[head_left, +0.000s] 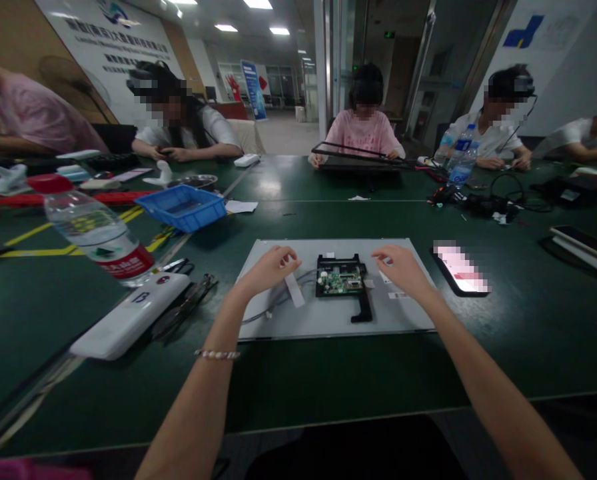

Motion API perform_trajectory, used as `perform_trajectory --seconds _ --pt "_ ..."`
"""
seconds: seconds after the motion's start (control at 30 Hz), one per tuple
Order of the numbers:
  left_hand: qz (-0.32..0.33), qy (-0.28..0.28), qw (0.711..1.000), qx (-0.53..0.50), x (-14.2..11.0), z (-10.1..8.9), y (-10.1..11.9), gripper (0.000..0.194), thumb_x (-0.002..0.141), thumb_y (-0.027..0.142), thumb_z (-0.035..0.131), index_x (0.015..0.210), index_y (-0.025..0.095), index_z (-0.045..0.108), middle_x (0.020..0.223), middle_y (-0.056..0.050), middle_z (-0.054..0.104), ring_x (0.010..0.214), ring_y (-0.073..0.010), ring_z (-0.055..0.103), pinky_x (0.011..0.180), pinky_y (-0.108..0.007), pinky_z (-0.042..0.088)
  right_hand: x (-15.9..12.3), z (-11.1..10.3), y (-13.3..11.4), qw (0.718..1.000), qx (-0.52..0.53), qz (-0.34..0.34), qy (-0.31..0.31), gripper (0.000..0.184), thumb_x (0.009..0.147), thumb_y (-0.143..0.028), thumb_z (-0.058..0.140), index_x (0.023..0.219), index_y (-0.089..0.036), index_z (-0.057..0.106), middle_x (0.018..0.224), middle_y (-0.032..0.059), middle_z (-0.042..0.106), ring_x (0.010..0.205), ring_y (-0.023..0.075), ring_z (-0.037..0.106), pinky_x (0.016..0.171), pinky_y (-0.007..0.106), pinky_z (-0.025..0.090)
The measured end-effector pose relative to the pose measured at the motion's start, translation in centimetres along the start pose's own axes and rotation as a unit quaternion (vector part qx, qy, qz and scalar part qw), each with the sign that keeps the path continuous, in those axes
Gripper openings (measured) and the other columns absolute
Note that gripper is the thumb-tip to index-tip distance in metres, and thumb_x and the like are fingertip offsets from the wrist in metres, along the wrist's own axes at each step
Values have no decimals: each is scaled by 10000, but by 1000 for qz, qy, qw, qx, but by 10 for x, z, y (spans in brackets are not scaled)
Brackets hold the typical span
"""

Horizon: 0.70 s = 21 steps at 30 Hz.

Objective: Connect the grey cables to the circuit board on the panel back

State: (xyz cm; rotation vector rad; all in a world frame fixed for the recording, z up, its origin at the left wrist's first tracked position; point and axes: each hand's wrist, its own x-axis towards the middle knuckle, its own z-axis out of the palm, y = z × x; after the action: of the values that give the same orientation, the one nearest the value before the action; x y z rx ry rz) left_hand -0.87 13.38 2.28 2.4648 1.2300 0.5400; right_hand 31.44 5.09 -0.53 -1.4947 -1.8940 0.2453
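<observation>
As circuit bd sits mid grey panel, between L hand & R hand, it's a touch my side of the fingertips; R nearer. Panel's long axis L–R. R fingers half-curled, tips apart, nothing seen in them; L curled by white strip, can't tell if pinching.

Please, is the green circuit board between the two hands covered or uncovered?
Uncovered: on the green circuit board, small components show plainly from above, with no lid over them.
</observation>
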Motion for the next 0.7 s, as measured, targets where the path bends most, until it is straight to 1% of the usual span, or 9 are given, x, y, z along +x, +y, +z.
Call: perform_trajectory --seconds 0.07,0.13,0.23,0.3,0.4,0.5,0.6,0.67,0.7 --pt "-6 18 1000 3 1 1 -4 372 842 489 450 938 166 607 870 -53 538 782 -182 548 776 -316 448 0 -3 11 999 6 44 -19 208 811 -165 543 965 -161 682 980 74 683 815 167 631 793 325 485" --pt "-19 15 1000 16 2 1 -10 366 840 480 451 932 166 614 863 -57 562 777 -184 558 756 -307 450 0 -5 16 996 19 67 -53 185 795 -198 576 934 -165 694 948 68 694 807 168 638 793 324 482" --pt "-41 -9 999 30 3 1 -16 374 849 480 428 892 170 634 850 -63 619 778 -191 578 733 -294 443 -2 -8 13 991 46 70 -106 165 769 -244 613 886 -174 705 917 56 699 816 175 640 786 324 481" --pt "-56 -29 998 22 3 -1 -17 390 852 489 419 886 175 648 857 -63 653 777 -194 591 725 -289 441 -3 -9 7 988 52 71 -130 175 750 -266 631 876 -173 709 915 63 695 826 186 635 762 324 486" --pt "-77 -64 995 -7 -1 -5 -15 377 797 504 496 893 184 670 838 -53 683 761 -196 609 701 -282 442 -5 -8 0 985 45 63 -155 213 728 -285 659 905 -180 717 951 81 684 845 200 625 746 328 490" --pt "-82 -90 992 -32 -3 -8 -13 324 701 458 598 864 193 689 783 -32 692 733 -198 617 692 -281 447 -5 -6 -2 983 36 35 -176 179 728 -280 660 868 -188 722 938 77 678 831 194 619 738 319 487" --pt "-65 -103 992 -46 -3 -9 -14 266 687 411 592 813 204 702 752 -16 692 719 -195 618 701 -282 451 -4 -3 0 982 41 33 -182 123 735 -237 632 806 -184 717 888 62 681 791 175 620 729 298 480" --pt "-65 -87 993 -43 -1 -9 -16 249 700 390 565 784 202 705 730 -20 687 699 -192 614 690 -282 447 -3 -2 4 982 47 46 -176 118 742 -223 612 785 -178 712 864 57 683 783 170 623 735 292 477" --pt "-70 -70 994 -36 -1 -9 -17 247 708 377 552 778 197 705 723 -26 685 694 -193 611 685 -284 444 -3 -3 6 983 47 53 -171 121 747 -225 605 780 -176 710 858 56 683 782 171 624 737 292 475"
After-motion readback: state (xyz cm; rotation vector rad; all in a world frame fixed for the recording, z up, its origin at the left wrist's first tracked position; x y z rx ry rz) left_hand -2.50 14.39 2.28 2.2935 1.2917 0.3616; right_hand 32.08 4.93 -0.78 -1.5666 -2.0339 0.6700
